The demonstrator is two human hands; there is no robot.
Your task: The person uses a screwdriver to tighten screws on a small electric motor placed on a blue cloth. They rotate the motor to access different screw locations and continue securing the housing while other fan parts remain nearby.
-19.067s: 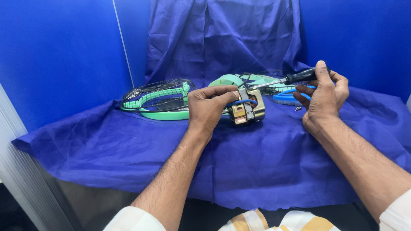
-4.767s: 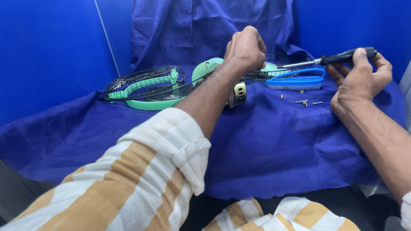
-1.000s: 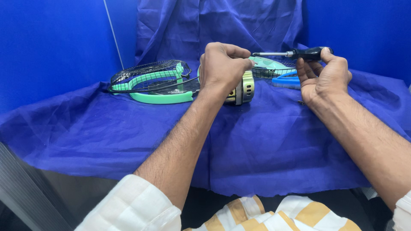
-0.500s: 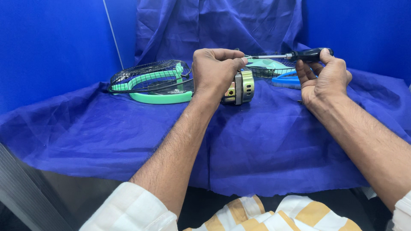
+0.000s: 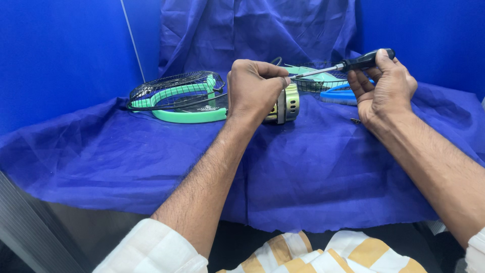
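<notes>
L hand (image 5: 255, 88) fingers curled tight round small cylindrical motor, pale gold metal w/ slotted casing (image 5: 287, 105), resting on blue cloth (image 5: 313, 167) at centre. R hand (image 5: 384, 88) at 3 o'clock of motor, fingers wrapped on black-handled screwdriver (image 5: 348, 64); tip meets motor top. Green-rimmed black wire fan guard (image 5: 177, 93) at 9 o'clock, flat. Blue plastic piece (image 5: 339, 94) at 2 o'clock. No labels legible.
</notes>
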